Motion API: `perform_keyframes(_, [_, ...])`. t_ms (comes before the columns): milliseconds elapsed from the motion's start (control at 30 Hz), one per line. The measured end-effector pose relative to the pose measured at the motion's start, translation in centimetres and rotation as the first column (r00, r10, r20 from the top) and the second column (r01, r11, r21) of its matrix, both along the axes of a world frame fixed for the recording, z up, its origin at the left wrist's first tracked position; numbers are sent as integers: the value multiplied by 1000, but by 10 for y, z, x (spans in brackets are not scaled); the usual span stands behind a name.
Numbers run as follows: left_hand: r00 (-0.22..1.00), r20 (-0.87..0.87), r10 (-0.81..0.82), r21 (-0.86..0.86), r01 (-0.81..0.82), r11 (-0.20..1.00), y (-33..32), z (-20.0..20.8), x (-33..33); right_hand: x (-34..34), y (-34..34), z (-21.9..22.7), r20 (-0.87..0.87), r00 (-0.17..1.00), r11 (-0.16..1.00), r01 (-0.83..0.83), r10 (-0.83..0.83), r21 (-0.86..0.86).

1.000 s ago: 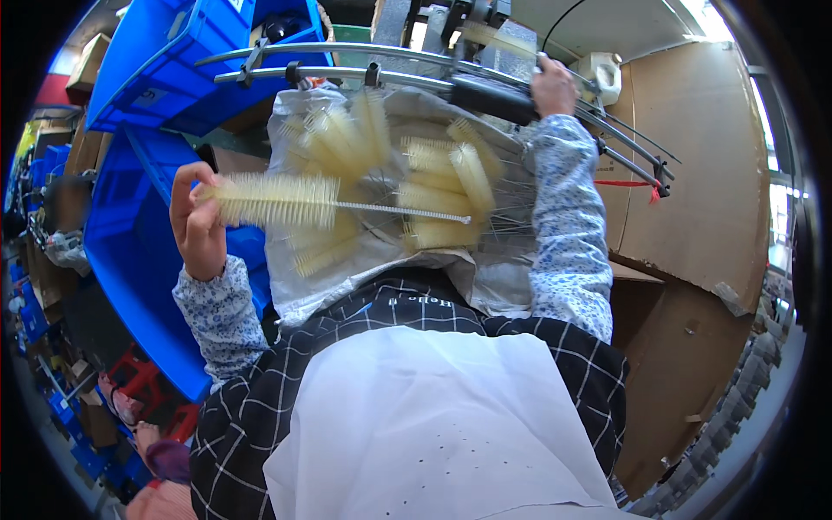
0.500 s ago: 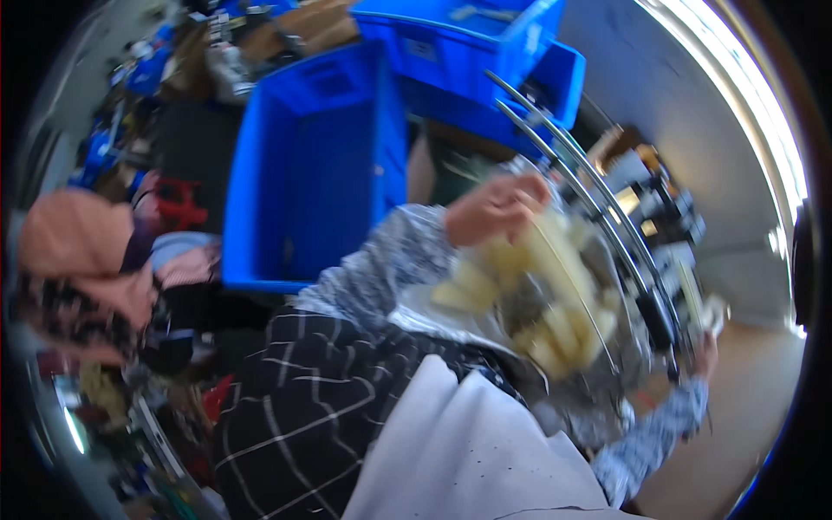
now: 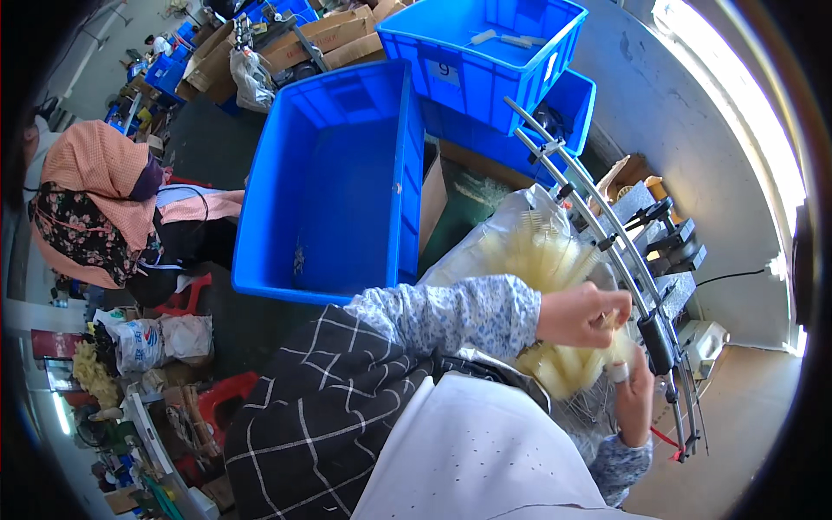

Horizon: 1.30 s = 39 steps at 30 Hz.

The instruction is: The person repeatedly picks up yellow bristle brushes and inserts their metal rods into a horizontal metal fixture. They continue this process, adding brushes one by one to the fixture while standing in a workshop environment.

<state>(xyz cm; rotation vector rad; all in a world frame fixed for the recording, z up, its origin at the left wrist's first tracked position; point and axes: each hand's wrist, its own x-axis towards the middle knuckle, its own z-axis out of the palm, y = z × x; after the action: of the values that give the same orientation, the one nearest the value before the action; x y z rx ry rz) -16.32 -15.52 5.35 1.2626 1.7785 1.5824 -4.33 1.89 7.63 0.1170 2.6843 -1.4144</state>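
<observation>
A large empty blue plastic crate (image 3: 334,182) stands tilted at the middle. Behind it a second blue plastic crate (image 3: 485,43) (holding a few pale sticks) rests on a third blue crate (image 3: 568,108). Flattened brown cardboard boxes (image 3: 325,35) lie at the top, with a crumpled clear plastic bag (image 3: 253,78) beside them. At the left sits a person in an orange-pink headscarf (image 3: 91,165) and dark floral top. A red plastic stool (image 3: 217,403) stands on the dark floor.
</observation>
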Motion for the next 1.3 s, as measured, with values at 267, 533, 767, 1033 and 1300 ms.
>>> perform_keyframes(267, [997,-67,-44,-149,34,988,-22,-9,-34,12,33,-38,-292,947,968,190,-137,164])
perform_keyframes(533, [865,-497,73,-538,-373,756,-33,-64,-81,-31,150,-95,-567,742,280,665,-359,693])
perform_keyframes(767, [821,-539,189,-335,-415,846,-23,-63,-76,-56,165,-107,-401,797,295,558,-452,776])
perform_keyframes(1033, [948,-299,109,-547,-264,795,-20,-52,-68,-72,170,-109,-281,816,343,489,-506,802])
perform_keyframes(1300, [972,-215,94,-383,-172,907,-18,-63,-59,-86,191,-119,-257,863,368,431,-435,824])
